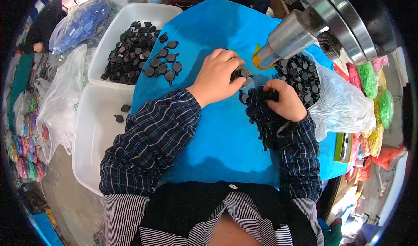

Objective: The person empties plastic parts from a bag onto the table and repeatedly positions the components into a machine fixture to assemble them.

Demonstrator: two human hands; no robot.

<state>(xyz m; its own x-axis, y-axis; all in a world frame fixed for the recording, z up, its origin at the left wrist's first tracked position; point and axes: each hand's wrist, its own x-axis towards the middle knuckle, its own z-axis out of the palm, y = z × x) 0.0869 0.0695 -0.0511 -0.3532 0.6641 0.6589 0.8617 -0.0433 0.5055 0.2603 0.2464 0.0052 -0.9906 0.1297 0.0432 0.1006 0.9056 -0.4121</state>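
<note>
My left hand (216, 77) is closed around a small black round part with side tabs (245, 73), which sits on a small metal post under the press. Thumb and forefinger are at its edge; the far fingers are partly hidden. At the pile of black round tabbed parts (265, 115), my right hand (287, 101) is closed in a pinch; what its fingertips hold is hidden among the parts. Just above both hands comes down the metal press head (285, 41), with a yellow piece (261, 58) at its tip.
Loose black parts lie on the blue cloth (209, 145) at left. A white bin (167, 11) holds many more; a second white bin (87, 159) has a couple. More black parts spill from a clear plastic bag (344, 106) at right. A green box (344, 148) stands near the right edge.
</note>
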